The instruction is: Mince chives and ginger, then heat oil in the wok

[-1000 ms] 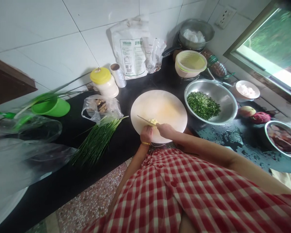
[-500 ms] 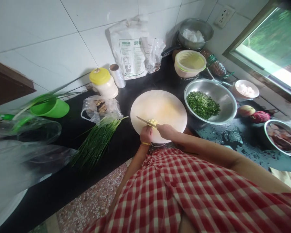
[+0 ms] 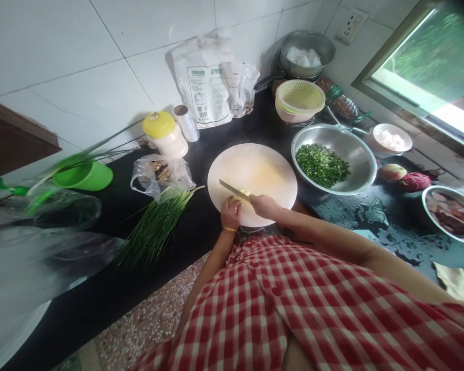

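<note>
Knife (image 3: 231, 188) | tip leftward, away | long axis diagonal | right hand (image 3: 266, 206) holds

Your counter (image 3: 201, 214) is black, and the board (image 3: 265, 165) lies close to its front edge. To the left of the board you have the chives (image 3: 154, 226) and the clear bag (image 3: 178, 172), which touch each other. Farther left of the board is the green cup (image 3: 81, 176). Behind the board, toward its left, stand the jar (image 3: 168, 139), the roll (image 3: 187, 124) and the sack (image 3: 206, 90). To the right of the board you find the steel bowl (image 3: 361, 159), then the dragon fruit (image 3: 415, 181); the counter carries water (image 3: 373, 214) there.
</note>
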The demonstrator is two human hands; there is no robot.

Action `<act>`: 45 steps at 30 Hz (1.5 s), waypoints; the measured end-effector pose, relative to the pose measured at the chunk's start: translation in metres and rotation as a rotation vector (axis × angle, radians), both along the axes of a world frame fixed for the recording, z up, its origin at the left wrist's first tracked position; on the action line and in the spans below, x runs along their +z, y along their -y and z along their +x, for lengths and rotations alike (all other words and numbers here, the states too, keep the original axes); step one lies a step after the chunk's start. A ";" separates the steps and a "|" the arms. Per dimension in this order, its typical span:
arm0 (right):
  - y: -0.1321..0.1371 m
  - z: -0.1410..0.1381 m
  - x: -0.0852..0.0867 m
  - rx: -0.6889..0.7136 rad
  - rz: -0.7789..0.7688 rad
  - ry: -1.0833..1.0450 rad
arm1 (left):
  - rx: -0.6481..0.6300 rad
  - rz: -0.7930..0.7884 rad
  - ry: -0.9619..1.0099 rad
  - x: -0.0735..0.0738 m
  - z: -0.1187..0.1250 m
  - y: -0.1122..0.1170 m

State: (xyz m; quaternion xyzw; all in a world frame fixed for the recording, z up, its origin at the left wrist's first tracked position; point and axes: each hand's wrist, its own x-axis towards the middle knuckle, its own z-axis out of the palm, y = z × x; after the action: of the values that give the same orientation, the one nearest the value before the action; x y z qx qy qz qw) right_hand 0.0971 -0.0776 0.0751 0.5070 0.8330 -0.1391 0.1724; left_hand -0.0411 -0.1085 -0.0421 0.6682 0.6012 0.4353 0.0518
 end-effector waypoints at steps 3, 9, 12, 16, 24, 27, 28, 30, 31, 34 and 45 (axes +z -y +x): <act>0.007 0.004 0.005 -0.003 0.017 0.017 | 0.033 -0.019 -0.003 0.001 -0.004 -0.004; 0.014 0.006 0.004 -0.052 -0.007 0.047 | -0.117 -0.068 -0.009 -0.002 -0.002 0.000; 0.017 0.005 0.002 -0.045 -0.019 0.050 | -0.106 -0.051 -0.014 -0.005 0.000 0.005; 0.018 0.000 0.000 -0.032 -0.029 0.066 | -0.118 -0.045 -0.048 -0.007 0.002 0.004; 0.010 -0.004 -0.001 0.015 -0.042 0.075 | -0.100 -0.039 -0.063 -0.010 0.005 0.001; 0.007 -0.007 -0.007 0.024 -0.059 0.085 | -0.099 -0.046 -0.053 -0.012 0.005 0.001; 0.007 -0.009 -0.010 0.017 -0.062 0.090 | -0.097 -0.041 -0.053 -0.012 0.005 0.001; 0.007 -0.011 -0.014 -0.004 -0.056 0.092 | -0.096 -0.028 -0.057 -0.013 0.005 0.001; 0.007 -0.011 -0.015 -0.010 -0.051 0.086 | -0.097 -0.023 -0.060 -0.013 0.005 0.001; 0.010 -0.008 -0.014 -0.011 -0.044 0.065 | -0.089 -0.013 -0.077 -0.011 0.005 0.000; 0.011 -0.017 -0.007 0.013 -0.057 0.037 | -0.057 0.034 -0.111 -0.012 0.006 -0.002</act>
State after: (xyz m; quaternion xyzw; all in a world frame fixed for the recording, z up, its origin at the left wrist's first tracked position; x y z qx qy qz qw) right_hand 0.0802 -0.0891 0.0681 0.4990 0.8286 -0.1522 0.2031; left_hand -0.0352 -0.1063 -0.0539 0.7089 0.5763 0.4061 0.0192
